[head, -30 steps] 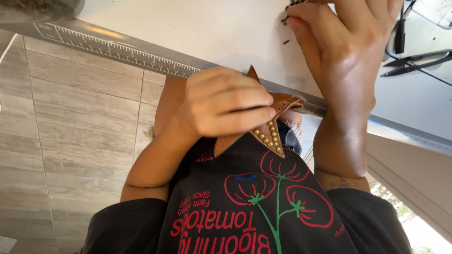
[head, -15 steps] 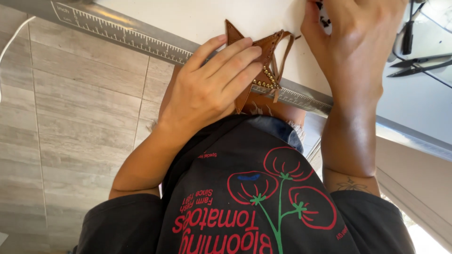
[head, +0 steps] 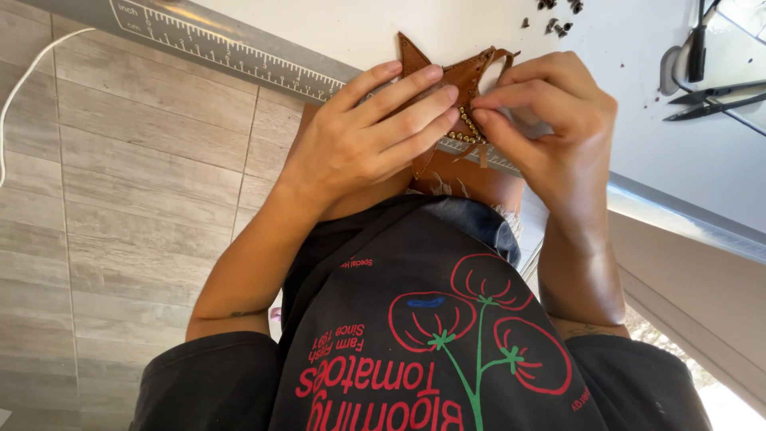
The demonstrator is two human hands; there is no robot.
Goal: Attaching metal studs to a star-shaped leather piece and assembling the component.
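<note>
A brown leather piece (head: pixel 455 88) with pointed tips lies at the edge of the white worktop (head: pixel 335 32), in the upper middle of the frame, partly hanging over the edge. A row of small brass studs (head: pixel 469 129) runs along one of its sides.

The left hand (head: pixel 359 140) lies flat over the piece from the left, fingers stretched out and pressing on the leather, fingertips reaching the studs. The right hand (head: pixel 550 120) comes from the right, its thumb and forefinger pinched together on the studded edge, just beside the left fingertips; the other fingers are curled.

A grey ruler strip (head: pixel 215 44) with printed marks runs along the worktop's edge from the upper left down under the hands. A few loose dark studs (head: pixel 554 25) lie scattered on the worktop at the top, above the right hand. Dark scissors (head: pixel 710 100) and another dark tool (head: pixel 698 40) lie at the upper right.

Below the hands is a black shirt (head: pixel 431 343) with a red and green flower print. On the left is a grey tiled floor (head: pixel 120 199), with a white cable (head: pixel 20 88) curving at the far left.
</note>
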